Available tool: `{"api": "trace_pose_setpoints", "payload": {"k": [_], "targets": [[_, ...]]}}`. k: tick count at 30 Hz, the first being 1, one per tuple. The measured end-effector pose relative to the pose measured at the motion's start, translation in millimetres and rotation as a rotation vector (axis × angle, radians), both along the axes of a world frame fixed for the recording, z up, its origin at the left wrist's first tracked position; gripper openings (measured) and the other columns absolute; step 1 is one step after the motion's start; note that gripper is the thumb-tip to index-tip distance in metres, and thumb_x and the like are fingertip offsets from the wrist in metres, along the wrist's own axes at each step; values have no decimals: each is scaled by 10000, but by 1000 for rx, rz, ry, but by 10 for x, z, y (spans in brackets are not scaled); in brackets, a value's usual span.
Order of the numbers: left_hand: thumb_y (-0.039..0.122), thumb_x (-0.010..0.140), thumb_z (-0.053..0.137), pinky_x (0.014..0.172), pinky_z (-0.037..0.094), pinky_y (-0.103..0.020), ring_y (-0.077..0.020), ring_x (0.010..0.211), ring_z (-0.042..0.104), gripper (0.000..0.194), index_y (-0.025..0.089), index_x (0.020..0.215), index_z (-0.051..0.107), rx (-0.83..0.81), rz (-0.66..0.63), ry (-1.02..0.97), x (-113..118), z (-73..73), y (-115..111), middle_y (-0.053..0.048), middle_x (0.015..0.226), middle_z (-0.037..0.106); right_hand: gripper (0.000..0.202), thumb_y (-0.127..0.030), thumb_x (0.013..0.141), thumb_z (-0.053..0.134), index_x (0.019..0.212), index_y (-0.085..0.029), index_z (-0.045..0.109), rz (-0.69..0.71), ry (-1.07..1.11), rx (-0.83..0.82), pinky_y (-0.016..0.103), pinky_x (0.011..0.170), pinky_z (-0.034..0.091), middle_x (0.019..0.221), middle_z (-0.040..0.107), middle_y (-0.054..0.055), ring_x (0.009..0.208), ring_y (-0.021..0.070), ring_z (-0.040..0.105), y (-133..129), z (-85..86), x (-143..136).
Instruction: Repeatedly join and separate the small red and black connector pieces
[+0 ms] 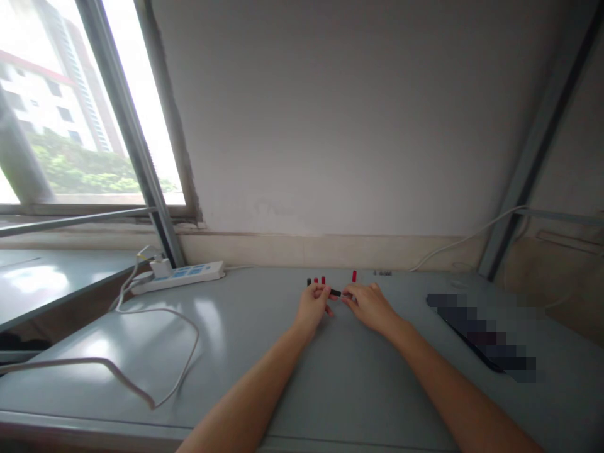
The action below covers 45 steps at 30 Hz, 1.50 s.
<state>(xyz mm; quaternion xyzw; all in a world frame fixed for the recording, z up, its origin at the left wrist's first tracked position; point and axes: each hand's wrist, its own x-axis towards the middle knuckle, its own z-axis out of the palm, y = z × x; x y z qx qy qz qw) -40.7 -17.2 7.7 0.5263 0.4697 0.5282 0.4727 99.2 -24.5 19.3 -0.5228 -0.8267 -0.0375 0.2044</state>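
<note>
My left hand (pixel 314 308) is closed, its thumb and fingers pinching a small black cylinder (pixel 335 292) that points to the right. Close to the cylinder's free end, my right hand (pixel 370 306) has its fingertips pinched together. A small pale bit seems to show at those fingertips, too small to name. Just behind my left hand stand a small black piece (pixel 309 282) and two red pieces, one of them a red cylinder (pixel 323 280). Another red cylinder (pixel 354 275) is upright behind my right hand. Several tiny metallic pieces (pixel 382 273) lie in a row to its right.
The grey desk (pixel 245 352) runs back to a wall. At the left back lies a white power strip (pixel 198 272) with plugs, and a white cable (pixel 193 343) loops forward across the desk. A dark flat object (pixel 476 336), partly pixelated, lies at the right. Metal posts flank the desk.
</note>
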Motion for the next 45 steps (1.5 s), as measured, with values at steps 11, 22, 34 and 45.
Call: {"api": "trace_pose_setpoints", "payload": {"k": [11,22,34,45], "targets": [[238,644,628,378,334,-182,-35,334,432,183,126,743,523,61,-51,-13,-8,-47,38,23,605,584,157,-210,801,483,901,-169,597,-90,-31,7,304,763,331,945,615,79,919,186,537,27,2,26],[219,713,548,573,383,-217,-90,559,508,114,168,812,575,392,64,700,-51,-150,34,-1,725,629,159,-186,739,537,872,-172,623,-304,102,-137,266,680,380,816,661,55,793,174,592,159,-55,240],[166,734,501,732,413,-261,-171,844,582,178,160,885,596,213,20,923,447,-47,111,-72,873,649,63,-139,638,589,680,-141,636,-327,438,-218,205,564,412,646,640,45,599,123,577,554,-164,490],[130,783,436,767,408,-276,-210,929,569,213,107,938,580,80,164,949,799,-67,517,-132,964,631,141,-95,638,548,719,-127,660,-384,325,-184,220,599,401,744,662,84,674,146,584,815,-253,412]]}}
